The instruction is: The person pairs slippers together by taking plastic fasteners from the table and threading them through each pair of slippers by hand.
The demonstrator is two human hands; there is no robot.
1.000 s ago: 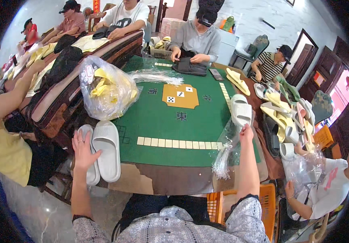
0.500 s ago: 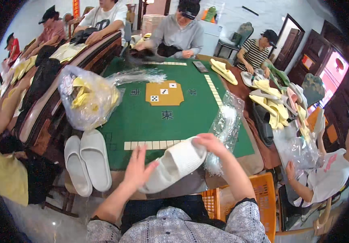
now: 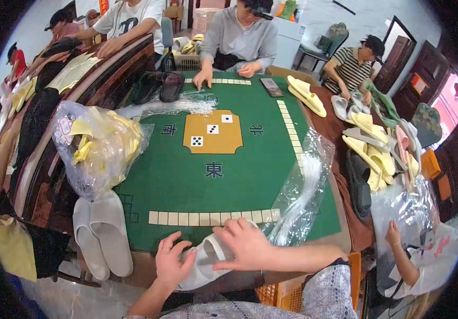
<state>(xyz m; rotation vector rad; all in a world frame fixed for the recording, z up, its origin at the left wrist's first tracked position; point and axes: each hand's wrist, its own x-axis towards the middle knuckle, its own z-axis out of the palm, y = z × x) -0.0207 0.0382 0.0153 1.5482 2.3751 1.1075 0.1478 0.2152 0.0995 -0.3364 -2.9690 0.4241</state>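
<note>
Clock positions are read from the middle of the tabletop [image 3: 175, 186], with 12 o'clock at the far edge. At 6 o'clock, a grey slipper [image 3: 203, 260] lies at the near edge; the right hand [image 3: 245, 244] has its grip closed over the strap end, while the left hand [image 3: 173, 261] is against the heel side, fingers part spread; whether its grip bears load cannot be told. If the right grip loosens, the slipper could drop off the near edge. At 8 o'clock, a pair of grey slippers [image 3: 113, 234] appears to overhang the edge; a knock from the left forearm could tip them down. At 3 o'clock, a clear bag [image 3: 304, 191] of white strands lies near the right forearm; a sweep of that arm could drag it and spill the strands. At 10 o'clock, a bulging bag of yellow pieces [image 3: 101, 151] stands just beyond the pair and could roll onto it if pushed. Count, near to far: handled slipper, one; paired grey slippers, two; clear bag, one; bulging bag, one; yellow slippers [image 3: 307, 97] at 2 o'clock, two; black slippers [image 3: 172, 86] at 11 o'clock, two; phone [image 3: 271, 87] at 1 o'clock, one.
</note>
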